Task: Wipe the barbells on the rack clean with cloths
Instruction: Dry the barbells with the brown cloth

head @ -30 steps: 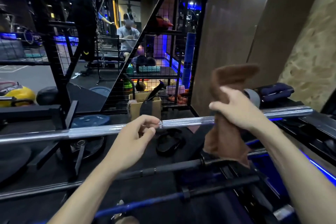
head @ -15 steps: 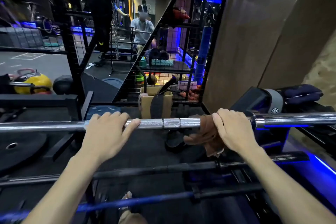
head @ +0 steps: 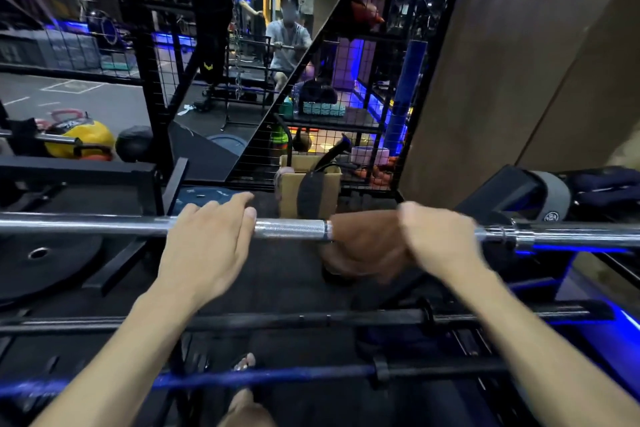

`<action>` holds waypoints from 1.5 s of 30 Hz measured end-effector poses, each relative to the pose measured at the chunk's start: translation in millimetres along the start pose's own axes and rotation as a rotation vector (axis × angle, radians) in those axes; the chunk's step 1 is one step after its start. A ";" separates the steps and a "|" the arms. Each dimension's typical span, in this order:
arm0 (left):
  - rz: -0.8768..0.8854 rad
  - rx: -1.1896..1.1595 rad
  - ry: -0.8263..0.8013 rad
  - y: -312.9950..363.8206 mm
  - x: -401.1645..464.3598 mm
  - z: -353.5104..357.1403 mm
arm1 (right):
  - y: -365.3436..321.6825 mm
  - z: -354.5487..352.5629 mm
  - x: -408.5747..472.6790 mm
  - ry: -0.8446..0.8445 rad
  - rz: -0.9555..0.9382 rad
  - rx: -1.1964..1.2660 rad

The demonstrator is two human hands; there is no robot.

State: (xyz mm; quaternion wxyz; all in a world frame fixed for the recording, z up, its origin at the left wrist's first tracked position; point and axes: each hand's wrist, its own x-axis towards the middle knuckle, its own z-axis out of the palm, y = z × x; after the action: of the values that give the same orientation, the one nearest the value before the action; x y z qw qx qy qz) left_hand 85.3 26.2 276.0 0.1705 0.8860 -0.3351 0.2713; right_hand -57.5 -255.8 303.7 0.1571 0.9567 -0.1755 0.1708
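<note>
A chrome barbell lies level across the rack at chest height. My left hand lies over it left of centre, fingers draped over the top of the bar. My right hand holds a brown cloth wrapped around the bar just right of centre; that hand is motion-blurred. Below, a black barbell and a blue-and-black barbell rest on lower rack levels.
A black weight plate sits at the left under the top bar. Behind stand a cardboard box, a wire-mesh shelf frame and a mirror. A brown wall panel rises at the right.
The cloth came down from a raised position onto the bar. My right hand now grips it around the bar farther right. My left hand went from pinching the bar to lying over it.
</note>
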 end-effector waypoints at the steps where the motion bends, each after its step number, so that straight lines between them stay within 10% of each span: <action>1: -0.014 0.007 0.014 2.2 0.4 1.3 | 26.7 -0.4 -9.0 -0.024 0.084 0.032; 4: -0.012 -0.001 0.036 12.1 3.1 5.4 | 43.4 10.9 -18.1 -0.007 0.219 0.035; 13: -0.062 -0.199 0.011 4.2 2.5 -0.7 | -181.9 -15.0 28.6 0.276 -0.073 0.244; 19: -0.122 -0.088 0.019 -3.4 0.5 0.2 | -17.5 -7.0 4.7 -0.101 -0.122 -0.061; 28: -0.091 -0.259 -0.153 4.2 1.0 -25.3 | 65.8 17.9 -14.6 0.189 0.100 0.236; 33: -0.002 -0.067 -0.084 -39.9 -6.0 -72.5 | 34.1 19.2 -15.0 0.064 0.097 0.139; 39: -0.266 -0.747 -0.159 -78.0 -21.2 -63.7 | -43.4 11.2 -0.7 0.162 0.093 0.072; 45: -0.359 -0.822 -0.077 -84.8 -21.5 -58.9 | -191.5 -20.5 25.8 0.224 -0.043 0.134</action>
State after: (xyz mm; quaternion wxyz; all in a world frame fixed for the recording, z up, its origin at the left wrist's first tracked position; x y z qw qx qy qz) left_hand 108.4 126.3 299.8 0.5400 0.7983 -0.2623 0.0485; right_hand 34.3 -85.4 285.8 0.1150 0.9436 -0.1246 0.2844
